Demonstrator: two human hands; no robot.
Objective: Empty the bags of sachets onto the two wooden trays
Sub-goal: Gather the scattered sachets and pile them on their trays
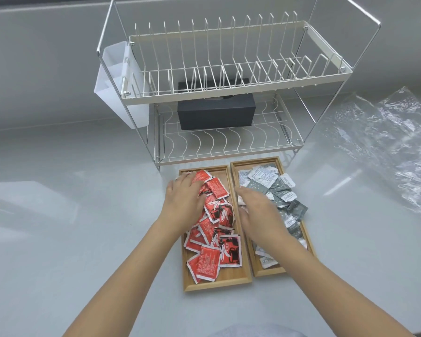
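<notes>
My left hand (184,198) lies flat-fingered on the red sachets (212,229), my right (258,210) hovers relaxed over the grey ones (283,198) — both heaps in the trays (216,285), light, slick, best nudged flat.

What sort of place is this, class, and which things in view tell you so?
Probably a kitchen counter: a white two-tier wire dish rack with a white plastic cutlery holder stands on a smooth pale grey worktop.

Under my left hand (185,200) the sachets (210,242) are red with black-and-white swirls; those at centre right (281,190) are grey and white (some speckled). Both trays (216,284) are pale wood; the box (216,113) is black.
</notes>
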